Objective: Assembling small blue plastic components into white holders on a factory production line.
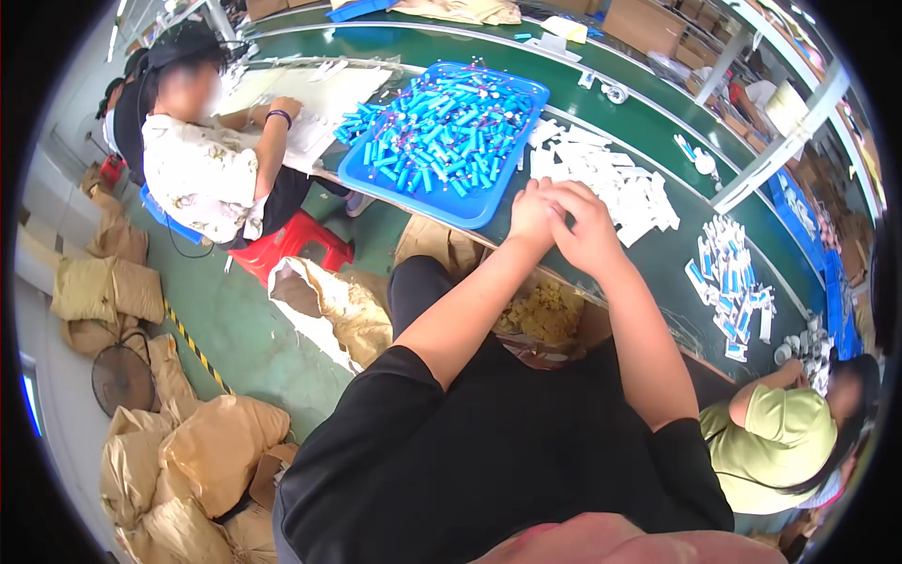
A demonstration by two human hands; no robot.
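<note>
My left hand and my right hand are together at the near edge of the green workbench. The right hand lies over the left with its fingers closed round it. Most of the left hand's fingers are hidden beneath, so whether anything small is between the palms does not show. Just beyond and to the left is a blue tray heaped with blue cylindrical cells with thin wires. Beyond my right hand lies a loose pile of flat white plastic parts.
Farther right lies a pile of white parts with blue cells. One co-worker sits at left, another in a light green top at right. An open sack and a box of yellowish pieces stand below the bench edge. A metal post rises behind.
</note>
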